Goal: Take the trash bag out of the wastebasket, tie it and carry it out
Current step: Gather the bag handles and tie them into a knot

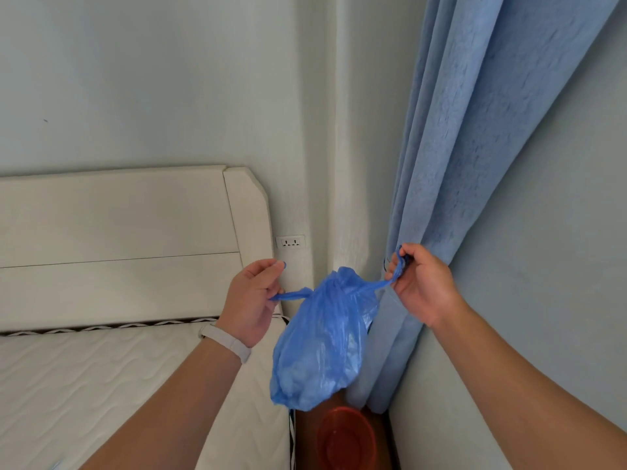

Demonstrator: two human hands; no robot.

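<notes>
Hands, left (252,300) and right (420,283), are gripping the bag's (319,347) ends; I'm seeing it hanging clear above the wastebasket (346,439), between mattress (101,385) and curtain (458,164).

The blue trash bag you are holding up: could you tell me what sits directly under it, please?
Below the blue trash bag a red wastebasket stands on the floor between mattress and curtain. The bag hides part of its far rim.

Trash bag (315,347) hides part of red wastebasket (346,439).

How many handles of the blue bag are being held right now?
2: one handle in the left hand, the other handle in the right hand, trash bag hanging between.
</notes>
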